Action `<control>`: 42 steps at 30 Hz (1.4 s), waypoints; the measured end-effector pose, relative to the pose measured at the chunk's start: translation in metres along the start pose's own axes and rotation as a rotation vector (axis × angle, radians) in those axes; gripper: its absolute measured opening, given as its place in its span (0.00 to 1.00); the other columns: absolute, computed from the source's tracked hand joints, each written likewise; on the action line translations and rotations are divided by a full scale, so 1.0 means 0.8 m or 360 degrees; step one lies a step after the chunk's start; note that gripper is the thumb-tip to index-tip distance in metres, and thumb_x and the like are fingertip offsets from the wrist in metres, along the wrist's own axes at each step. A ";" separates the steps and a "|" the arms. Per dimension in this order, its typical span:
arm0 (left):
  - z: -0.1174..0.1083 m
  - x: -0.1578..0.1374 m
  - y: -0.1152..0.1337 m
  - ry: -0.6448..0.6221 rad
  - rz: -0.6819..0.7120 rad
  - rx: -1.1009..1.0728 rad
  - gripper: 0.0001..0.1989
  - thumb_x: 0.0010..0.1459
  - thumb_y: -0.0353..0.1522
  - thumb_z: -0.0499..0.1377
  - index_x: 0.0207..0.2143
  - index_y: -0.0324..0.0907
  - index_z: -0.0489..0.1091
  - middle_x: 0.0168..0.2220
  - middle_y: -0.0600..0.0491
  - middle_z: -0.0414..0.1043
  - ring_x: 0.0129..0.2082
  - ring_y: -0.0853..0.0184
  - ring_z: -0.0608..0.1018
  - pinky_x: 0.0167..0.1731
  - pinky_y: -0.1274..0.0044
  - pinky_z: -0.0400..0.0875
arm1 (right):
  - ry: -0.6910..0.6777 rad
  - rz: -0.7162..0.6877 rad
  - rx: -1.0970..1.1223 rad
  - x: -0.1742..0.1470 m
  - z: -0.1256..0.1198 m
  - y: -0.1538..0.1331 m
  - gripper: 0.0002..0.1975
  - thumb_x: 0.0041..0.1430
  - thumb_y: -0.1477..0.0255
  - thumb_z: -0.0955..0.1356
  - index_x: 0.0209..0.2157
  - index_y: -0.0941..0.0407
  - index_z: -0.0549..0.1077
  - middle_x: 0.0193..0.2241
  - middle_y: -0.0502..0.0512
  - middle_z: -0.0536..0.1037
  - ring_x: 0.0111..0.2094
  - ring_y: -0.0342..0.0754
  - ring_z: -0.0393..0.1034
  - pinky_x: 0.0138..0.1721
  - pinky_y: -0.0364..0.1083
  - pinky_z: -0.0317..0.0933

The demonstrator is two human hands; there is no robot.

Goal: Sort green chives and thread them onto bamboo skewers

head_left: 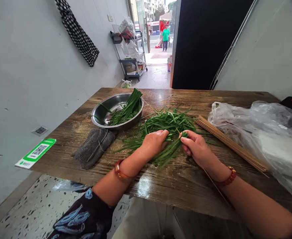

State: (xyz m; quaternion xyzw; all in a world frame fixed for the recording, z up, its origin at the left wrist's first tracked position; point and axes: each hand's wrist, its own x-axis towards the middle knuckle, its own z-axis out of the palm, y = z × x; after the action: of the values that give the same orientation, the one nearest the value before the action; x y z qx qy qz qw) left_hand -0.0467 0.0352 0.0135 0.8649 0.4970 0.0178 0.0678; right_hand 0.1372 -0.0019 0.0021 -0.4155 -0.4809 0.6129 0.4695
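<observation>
L hand (155,142) fingers curled down on a small bunch of chives (169,151) mid-table; R hand (195,147) pinches the bunch's top end w/ a thin skewer (212,181) running under the wrist. Loose chive pile (166,122) just behind; steel bowl (116,111) far left, skewer bundle (230,142) right, by plastic bags (265,132).

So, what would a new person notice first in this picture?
First the green chives spread across the middle of the wooden table, where the left hand and right hand pinch a small bunch between them. Next, the steel bowl with more chives at back left, and the bundle of skewers to the right.
</observation>
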 end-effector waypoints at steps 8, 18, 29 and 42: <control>0.011 0.000 0.031 0.0052 -0.0045 0.0253 0.10 0.64 0.33 0.50 0.45 0.40 0.65 0.42 0.45 0.71 0.41 0.59 0.77 0.40 0.70 0.71 | 0.0113 -0.0087 0.0027 0.003 -0.008 -0.003 0.12 0.51 0.61 0.69 0.32 0.54 0.68 0.16 0.41 0.62 0.16 0.38 0.50 0.16 0.40 0.43; 0.013 -0.004 0.036 0.0156 -0.0031 0.0252 0.13 0.61 0.35 0.54 0.45 0.38 0.65 0.44 0.44 0.70 0.45 0.59 0.75 0.46 0.69 0.71 | 0.0238 -0.0485 -0.0996 0.014 -0.023 0.011 0.17 0.56 0.55 0.66 0.27 0.55 0.72 0.14 0.46 0.67 0.18 0.43 0.58 0.22 0.43 0.50; 0.004 0.016 0.019 0.0197 -0.0151 -0.0202 0.13 0.56 0.33 0.59 0.43 0.38 0.71 0.43 0.45 0.74 0.45 0.61 0.76 0.47 0.72 0.69 | 0.0250 -0.0215 -0.0308 0.012 -0.018 -0.004 0.19 0.49 0.53 0.69 0.31 0.56 0.72 0.14 0.44 0.65 0.15 0.39 0.52 0.17 0.41 0.45; -0.014 0.012 0.026 0.0263 0.0207 -0.0538 0.37 0.46 0.26 0.65 0.59 0.39 0.61 0.49 0.44 0.67 0.46 0.61 0.73 0.49 0.70 0.70 | 0.0302 -0.0420 -0.0179 0.009 -0.022 -0.016 0.12 0.54 0.61 0.67 0.29 0.56 0.71 0.15 0.45 0.64 0.16 0.39 0.53 0.18 0.41 0.45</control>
State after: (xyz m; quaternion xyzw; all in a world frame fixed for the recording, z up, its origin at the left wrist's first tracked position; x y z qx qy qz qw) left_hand -0.0254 0.0344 0.0269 0.8671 0.4338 0.1763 0.1698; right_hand 0.1546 0.0094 0.0106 -0.4304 -0.5181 0.4761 0.5653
